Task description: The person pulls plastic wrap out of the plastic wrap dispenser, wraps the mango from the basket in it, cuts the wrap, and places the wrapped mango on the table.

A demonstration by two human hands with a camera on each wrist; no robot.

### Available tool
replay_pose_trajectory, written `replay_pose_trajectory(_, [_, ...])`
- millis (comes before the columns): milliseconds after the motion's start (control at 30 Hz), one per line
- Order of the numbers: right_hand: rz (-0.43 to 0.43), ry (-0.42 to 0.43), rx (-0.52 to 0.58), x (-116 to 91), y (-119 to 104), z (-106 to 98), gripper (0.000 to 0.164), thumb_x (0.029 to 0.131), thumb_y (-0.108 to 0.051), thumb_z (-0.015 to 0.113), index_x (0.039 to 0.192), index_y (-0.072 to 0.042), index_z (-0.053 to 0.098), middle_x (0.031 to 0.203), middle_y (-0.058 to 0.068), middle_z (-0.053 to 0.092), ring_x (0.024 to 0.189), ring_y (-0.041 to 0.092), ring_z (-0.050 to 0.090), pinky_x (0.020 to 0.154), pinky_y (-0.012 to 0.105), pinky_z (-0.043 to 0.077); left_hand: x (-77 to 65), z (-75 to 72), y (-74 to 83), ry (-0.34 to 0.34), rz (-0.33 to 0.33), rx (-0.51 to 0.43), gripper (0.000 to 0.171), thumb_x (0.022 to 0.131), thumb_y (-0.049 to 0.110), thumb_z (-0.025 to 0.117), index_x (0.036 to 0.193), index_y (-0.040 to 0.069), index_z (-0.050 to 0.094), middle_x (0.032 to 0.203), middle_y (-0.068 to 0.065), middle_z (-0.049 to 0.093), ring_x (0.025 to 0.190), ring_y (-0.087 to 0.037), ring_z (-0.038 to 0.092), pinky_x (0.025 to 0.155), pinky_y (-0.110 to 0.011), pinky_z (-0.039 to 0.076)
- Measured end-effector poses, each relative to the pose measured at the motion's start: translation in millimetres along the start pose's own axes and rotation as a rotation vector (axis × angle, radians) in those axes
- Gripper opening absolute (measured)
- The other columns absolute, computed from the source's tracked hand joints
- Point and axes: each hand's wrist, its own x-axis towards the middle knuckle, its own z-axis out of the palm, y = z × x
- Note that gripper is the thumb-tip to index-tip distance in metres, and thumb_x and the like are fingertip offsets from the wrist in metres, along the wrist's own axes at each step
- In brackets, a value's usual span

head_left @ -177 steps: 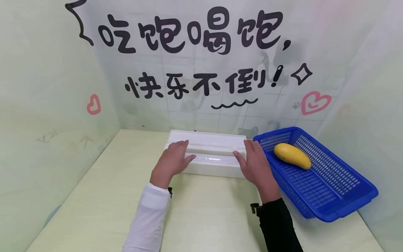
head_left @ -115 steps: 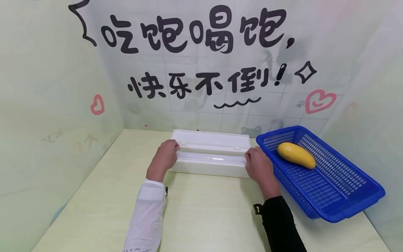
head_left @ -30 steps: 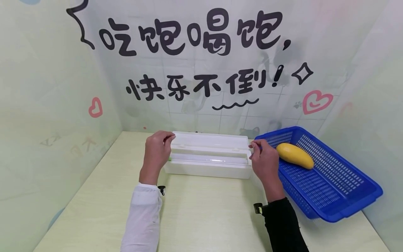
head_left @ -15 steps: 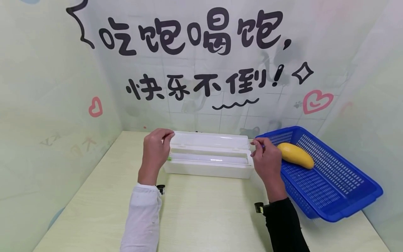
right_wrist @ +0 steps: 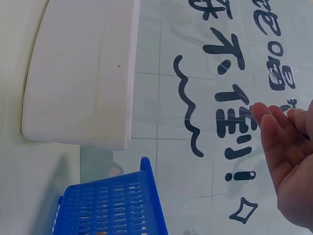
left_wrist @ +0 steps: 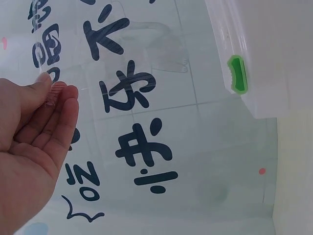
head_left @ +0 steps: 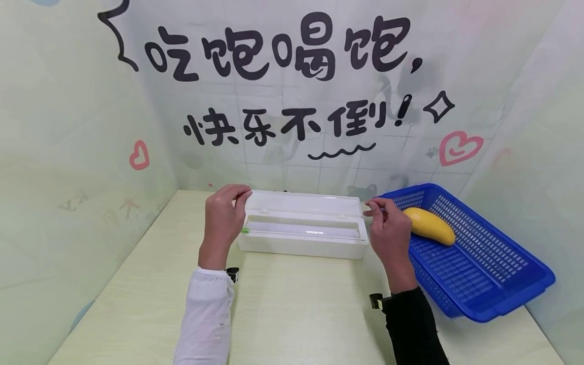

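Note:
A white cling film dispenser (head_left: 301, 247) stands near the back of the table, its lid (head_left: 305, 202) raised. Inside lies a shiny roll (head_left: 301, 229), and a green piece (left_wrist: 238, 74) shows at the left end. My left hand (head_left: 222, 218), above the left end, pinches clear cling film (left_wrist: 88, 89) between thumb and fingertips. My right hand (head_left: 389, 234), beyond the right end, pinches the film's other side with curled fingers. The film is see-through and shows mainly as faint glints, so its full extent cannot be made out.
A blue perforated basket (head_left: 483, 309) stands on the right with a yellow mango (head_left: 432, 226) in it, close to my right hand. Printed cloth walls (head_left: 292, 172) enclose the back and sides of the pale wooden table (head_left: 301, 314).
My hands first lay spread over the dispenser, then pinched at its two ends. They have since risen with the film. Over the last second they have moved slightly farther apart.

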Motion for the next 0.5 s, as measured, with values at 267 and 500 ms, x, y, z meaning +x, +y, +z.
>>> replay_pose_trajectory(267, [-0.039,0.035,0.008,0.5,-3.4,-2.0,0.018,0.101,-0.008,0.058,0.103,0.006,0.068,0.097,0.017,0.076,0.078,0.031,0.076,0.069,0.002,0.045,2.1,-3.9,4.8,0.027,0.032,-0.005,0.009,0.090,0.000,0.072,0.095,-0.005,0.077,0.096,-0.018,0.076,0.085,-0.030,0.074,0.076,-0.042,0.060])
replay_pose_trajectory(500, [-0.073,0.048,-0.009,2.3,-3.4,-4.1,0.016,0.101,-0.007,0.059,0.104,0.006,0.068,0.097,0.017,0.076,0.080,0.029,0.076,0.068,0.003,0.046,3.1,-7.4,9.0,0.046,0.035,0.002,0.010,0.090,0.000,0.073,0.096,-0.006,0.076,0.097,-0.019,0.076,0.086,-0.031,0.075,0.077,-0.043,0.060])
